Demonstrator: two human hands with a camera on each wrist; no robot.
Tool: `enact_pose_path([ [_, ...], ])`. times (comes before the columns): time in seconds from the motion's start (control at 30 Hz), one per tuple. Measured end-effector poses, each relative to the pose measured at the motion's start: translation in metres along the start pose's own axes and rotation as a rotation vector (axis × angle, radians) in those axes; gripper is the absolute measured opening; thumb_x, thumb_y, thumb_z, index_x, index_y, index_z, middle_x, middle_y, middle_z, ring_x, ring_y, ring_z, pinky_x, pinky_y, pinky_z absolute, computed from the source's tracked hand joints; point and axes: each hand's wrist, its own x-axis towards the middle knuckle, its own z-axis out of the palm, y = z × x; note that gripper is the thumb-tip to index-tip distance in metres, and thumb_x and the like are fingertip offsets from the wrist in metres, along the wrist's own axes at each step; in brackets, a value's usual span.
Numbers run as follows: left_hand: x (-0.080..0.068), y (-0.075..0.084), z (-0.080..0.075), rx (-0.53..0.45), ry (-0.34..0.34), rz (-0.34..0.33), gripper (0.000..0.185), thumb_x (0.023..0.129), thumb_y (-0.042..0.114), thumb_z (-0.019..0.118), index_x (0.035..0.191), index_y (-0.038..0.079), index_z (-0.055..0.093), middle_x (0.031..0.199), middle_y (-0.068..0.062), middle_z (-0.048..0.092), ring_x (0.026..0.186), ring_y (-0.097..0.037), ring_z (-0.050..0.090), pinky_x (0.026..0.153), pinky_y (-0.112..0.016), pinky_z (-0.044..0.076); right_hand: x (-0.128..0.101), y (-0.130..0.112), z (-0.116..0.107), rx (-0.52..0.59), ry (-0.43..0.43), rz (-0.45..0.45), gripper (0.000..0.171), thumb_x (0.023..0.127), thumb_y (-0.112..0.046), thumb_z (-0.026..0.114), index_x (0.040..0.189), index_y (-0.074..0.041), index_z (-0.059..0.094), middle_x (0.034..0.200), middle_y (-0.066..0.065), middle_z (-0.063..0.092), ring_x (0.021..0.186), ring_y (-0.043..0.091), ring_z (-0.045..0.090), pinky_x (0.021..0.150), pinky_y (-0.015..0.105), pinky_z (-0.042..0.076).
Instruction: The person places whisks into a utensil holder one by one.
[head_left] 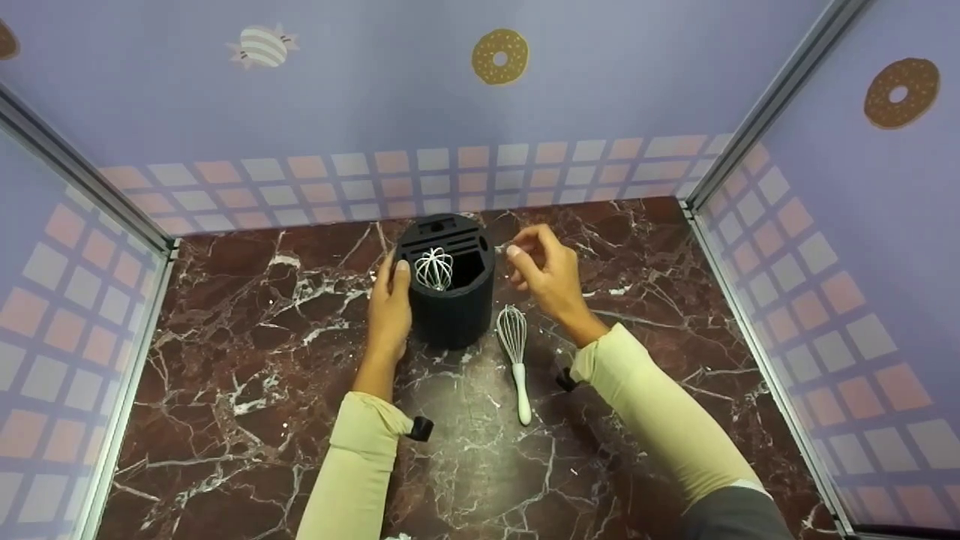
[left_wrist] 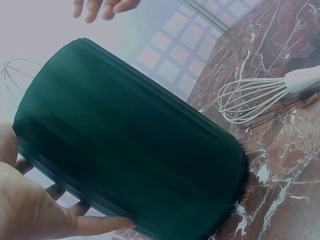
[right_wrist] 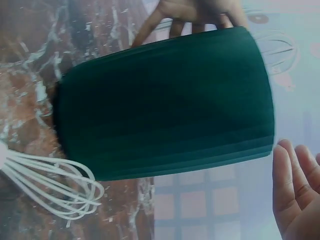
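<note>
My left hand (head_left: 390, 307) grips the side of a dark cylindrical utensil holder (head_left: 454, 322), thumb near its rim; it looks dark green in the wrist views. Inside the holder stands a whisk (head_left: 435, 270), its white wire loops poking out of the large front compartment. To the right of the holder, my right hand (head_left: 551, 274) hovers near the rim with bent, relaxed fingers and nothing in them. A second whisk (head_left: 523, 390) with a pale handle lies on the marbled surface between the holder and my right forearm, loops pointing away from me.
The top of the holder also has narrow slots (head_left: 442, 244) and small side openings. Purple walls with printed donuts and tiles (head_left: 472, 157) close off the back and both sides of the dark red marbled surface (head_left: 247, 360). Metal strips (head_left: 750, 345) edge it.
</note>
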Motion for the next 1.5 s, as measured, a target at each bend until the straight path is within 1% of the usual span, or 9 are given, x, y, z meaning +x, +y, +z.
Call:
enact_pose_path([
  [0.23,0.000,0.000,0.000,0.002,0.006,-0.016,0.061,0.105,0.056,0.044,0.160,0.028,0.036,0.165,-0.003,0.035,0.153,-0.029,0.031,0.125,-0.048,0.027,-0.014,0.021,-0.003,-0.028,0.000,0.048,0.025,0.097,-0.026,0.069,0.107,-0.004,0.064,0.088,0.017,0.073,0.055,0.019,0.066,0.044,0.032,0.056],
  [0.37,0.000,0.000,0.000,0.003,0.007,-0.025,0.061,0.105,0.056,0.044,0.159,0.029,0.036,0.166,-0.002,0.035,0.153,-0.028,0.030,0.126,-0.048,0.027,-0.024,0.038,-0.003,-0.069,-0.001,0.091,0.028,0.096,-0.031,0.072,0.106,-0.006,0.063,0.085,0.012,0.073,0.055,0.022,0.067,0.043,0.034,0.056],
  [0.53,0.000,0.000,0.000,0.012,0.003,-0.028,0.062,0.104,0.059,0.044,0.159,0.032,0.036,0.166,-0.002,0.034,0.153,-0.029,0.029,0.126,-0.049,0.026,-0.039,0.059,-0.003,-0.211,-0.024,0.176,0.038,0.092,-0.038,0.076,0.108,-0.007,0.062,0.083,0.007,0.071,0.058,0.024,0.066,0.042,0.033,0.055],
  [0.7,0.000,0.000,-0.001,0.014,0.005,-0.026,0.062,0.104,0.059,0.044,0.159,0.031,0.036,0.166,-0.001,0.034,0.153,-0.028,0.030,0.126,-0.048,0.026,-0.054,0.075,-0.002,-0.286,-0.081,0.276,0.047,0.089,-0.043,0.078,0.113,-0.007,0.059,0.084,0.008,0.069,0.056,0.020,0.066,0.043,0.033,0.056],
  [0.97,-0.001,-0.001,-0.002,0.005,-0.029,-0.016,0.067,0.102,0.065,0.042,0.160,0.034,0.032,0.168,-0.002,0.030,0.154,-0.028,0.028,0.125,-0.049,0.027,-0.070,0.088,-0.001,-0.248,-0.154,0.490,0.065,0.088,-0.046,0.079,0.126,0.001,0.055,0.093,0.015,0.070,0.065,0.044,0.072,0.053,0.054,0.060],
  [1.13,-0.001,-0.002,-0.002,-0.002,-0.016,-0.011,0.064,0.103,0.062,0.043,0.160,0.033,0.034,0.166,-0.002,0.033,0.154,-0.027,0.029,0.126,-0.047,0.027,-0.078,0.091,0.001,-0.229,-0.169,0.572,0.060,0.088,-0.041,0.080,0.122,0.002,0.056,0.093,0.016,0.070,0.066,0.041,0.073,0.053,0.051,0.061],
  [1.23,-0.001,-0.002,-0.001,0.001,-0.013,-0.016,0.064,0.103,0.062,0.044,0.160,0.034,0.034,0.167,-0.002,0.032,0.154,-0.027,0.029,0.126,-0.048,0.027,-0.081,0.094,0.003,-0.176,-0.169,0.626,0.058,0.087,-0.038,0.082,0.118,0.003,0.055,0.094,0.016,0.068,0.067,0.039,0.074,0.053,0.051,0.061],
  [1.37,-0.001,-0.001,-0.001,0.008,-0.009,-0.018,0.063,0.103,0.062,0.044,0.160,0.034,0.034,0.167,-0.003,0.032,0.154,-0.029,0.029,0.126,-0.049,0.027,-0.086,0.095,0.005,-0.144,-0.169,0.677,0.060,0.082,-0.036,0.086,0.116,0.003,0.055,0.097,0.016,0.064,0.068,0.036,0.074,0.052,0.048,0.061],
  [1.5,-0.001,-0.001,0.000,0.006,0.004,-0.012,0.060,0.105,0.058,0.044,0.159,0.033,0.036,0.166,-0.003,0.034,0.153,-0.028,0.030,0.126,-0.049,0.027,-0.090,0.097,0.008,-0.212,-0.182,0.693,0.058,0.078,-0.034,0.090,0.110,0.002,0.058,0.090,0.013,0.068,0.063,0.029,0.073,0.048,0.042,0.060],
])
